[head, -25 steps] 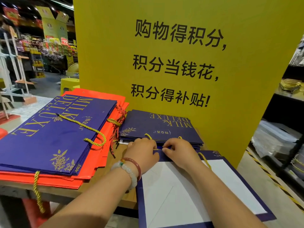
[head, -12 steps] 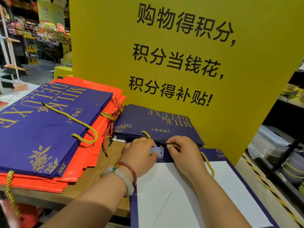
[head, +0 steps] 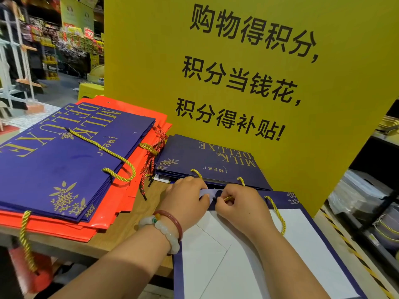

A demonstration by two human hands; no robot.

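Observation:
A flat, unfolded purple paper bag (head: 248, 266) lies white side up at the table's near right corner and juts past the edge. My left hand (head: 185, 203) holds the bag's purple top flap (head: 210, 194), fingers curled over it. Beside it my right hand (head: 241, 207) pinches the end of a gold rope handle (head: 278, 214) at the flap; the rope loops away to the right.
A small stack of purple "MILK DELUXE" bags (head: 207, 162) lies just beyond my hands. A taller pile of purple bags (head: 64, 160) on orange ones (head: 121, 203) fills the wooden table's (head: 129, 231) left. A big yellow sign (head: 237, 72) stands behind. Shelves stand at right.
The view has drifted slightly left. My right hand has drawn the gold rope end to the flap, and my left hand has shifted a little on the flap.

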